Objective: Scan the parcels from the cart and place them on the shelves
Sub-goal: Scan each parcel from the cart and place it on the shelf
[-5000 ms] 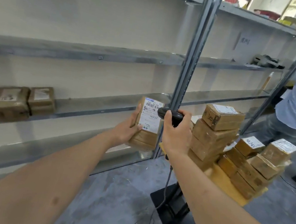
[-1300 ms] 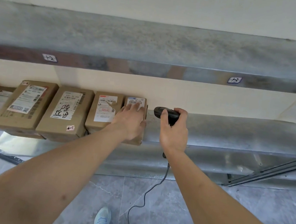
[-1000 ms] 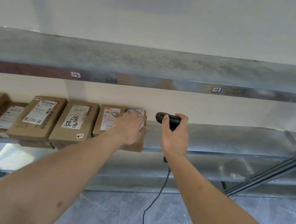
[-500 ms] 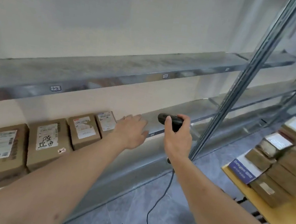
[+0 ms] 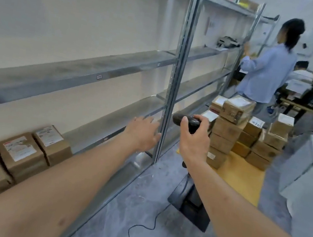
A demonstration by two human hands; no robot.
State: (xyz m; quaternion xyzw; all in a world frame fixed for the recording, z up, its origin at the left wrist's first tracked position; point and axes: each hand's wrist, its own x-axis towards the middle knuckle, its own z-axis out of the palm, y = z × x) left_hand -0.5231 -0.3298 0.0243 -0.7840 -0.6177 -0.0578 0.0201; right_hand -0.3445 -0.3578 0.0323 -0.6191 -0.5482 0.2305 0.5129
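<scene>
Grey mottled concrete floor [image 5: 138,207] nearest, thin black cable [image 5: 140,235] looping across it. At 8 o'clock, brown cardboard parcels [image 5: 22,151] with white printed labels sit in a row on the low galvanised steel shelf [image 5: 111,115]. Left hand [image 5: 142,134] empty, fingers straight and loosely spread, near the perforated metal upright [image 5: 174,80]; contact unclear. Right hand [image 5: 194,139] curled round a glossy black barcode scanner [image 5: 183,120], thumb on top. At 2 o'clock, taped cardboard boxes [image 5: 229,129] stacked several high on a yellow wooden cart [image 5: 240,177]. Beyond at 1 o'clock, a person in a pale blue shirt [image 5: 266,73] stands at the shelving.
</scene>
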